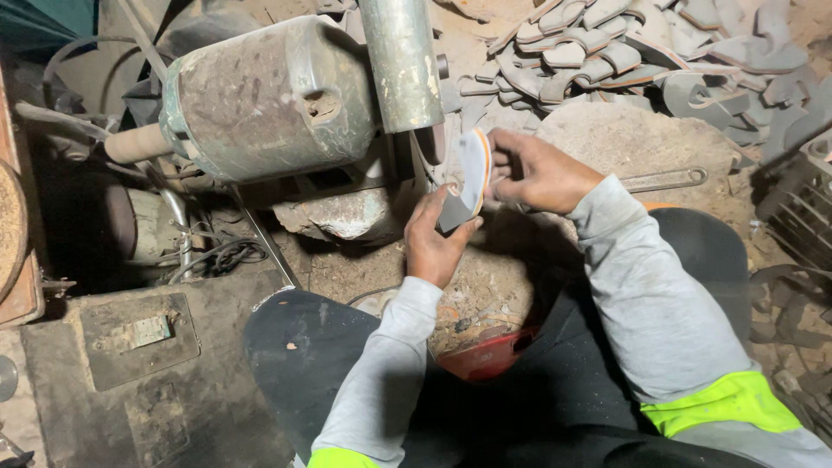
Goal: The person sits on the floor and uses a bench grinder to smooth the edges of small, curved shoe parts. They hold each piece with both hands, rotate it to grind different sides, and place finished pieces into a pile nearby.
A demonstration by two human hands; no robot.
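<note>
A: Far left?
B: A rusty round disc [10,227] at the edge, dark tangled cables [217,256] beside, a grimy flat metal plate [139,340] lower down.

A: Further in?
B: A big dusty green motor housing [264,97], a bare shaft [134,144] sticking out leftward, a dull metal pipe [401,61] standing upright at its right end.

A: Centre?
B: Left hand [433,243], fingers wrapped around the lower edge of a pale shoe sole with an orange rim [472,178], held on edge just right of the housing, below the pipe. Right hand [533,172] pinching the upper edge, fingers closed on it.

A: Right?
B: Grey sleeves with bright yellow cuffs [728,400], a spanner [663,179] flat on the dusty ground, a heap of grey cut-out soles [607,52] behind.
</note>
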